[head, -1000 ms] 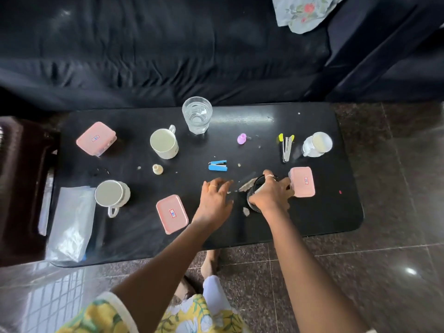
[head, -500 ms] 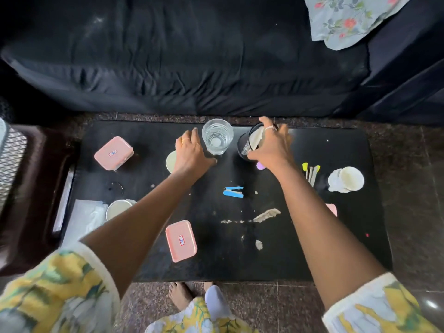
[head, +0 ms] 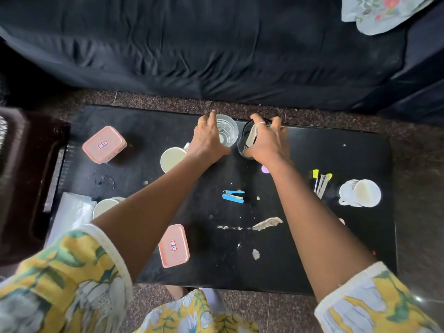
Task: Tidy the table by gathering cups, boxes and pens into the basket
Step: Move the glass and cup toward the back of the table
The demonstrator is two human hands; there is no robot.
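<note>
Far edge: the glass of water (head: pixel 227 133) and the black mesh holder (head: pixel 243 146) are stood just inside the far edge of the table (head: pixel 324 145), side by side and almost touching; beyond that edge a narrow strip of floor (head: pixel 168 102) is seen, then the dark sofa (head: pixel 216 56).
Left edge: a dark stool (head: pixel 28 176) is set against the table's left end; a plastic bag (head: pixel 72 212) is laid at the near-left corner.
Open room: bare tabletop is found right of the holder along the far side; the near middle is taken up only by scattered paper scraps (head: pixel 266 223).
Left hand: the left hand (head: pixel 207 138) is wrapped on the glass's left side; the fingers are curled round its far wall.
Right hand: the right hand (head: pixel 266 140) is clamped on the holder from the right; fingers are hooked over its rim; a pale slip is seen inside.
Cups: one white mug (head: pixel 172 159) is stood just beside the left wrist; a second mug (head: pixel 105 207) is half hidden by the left forearm; a tipped mug (head: pixel 360 193) is laid near the right edge.
Boxes: one pink box (head: pixel 103 144) is set far left; another pink box (head: pixel 174 245) is set near the front edge, between the forearms.
Pens: a bundle of markers (head: pixel 320 183) is laid just left of the tipped mug.
Middle: a blue staple remover (head: pixel 233 196) is laid between the forearms.
</note>
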